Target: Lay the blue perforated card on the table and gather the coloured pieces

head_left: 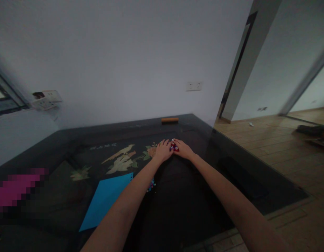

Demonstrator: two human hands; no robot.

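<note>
A small, roughly triangular red piece with several white, eye-like dots (173, 144) lies on the dark tabletop between my two hands. My left hand (164, 150) presses its left side, thumb against it and the other fingers reaching forward. On the other side, my right hand (184, 150) has its fingers along the edge and its thumb near the bottom. Fingers cover parts of the piece, so its full outline is hidden. Beside my left forearm is a cluster of tiny coloured bead-like bits (151, 185), partly covered by the arm.
A blue sheet (109, 196) lies left of my left arm. An orange-brown roll (170, 120) sits at the table's far edge by the wall. Bird and flower pictures (122, 162) decorate the black tabletop (177, 210). A dark long object (240, 176) lies to the right; something pink (12, 189) is at far left.
</note>
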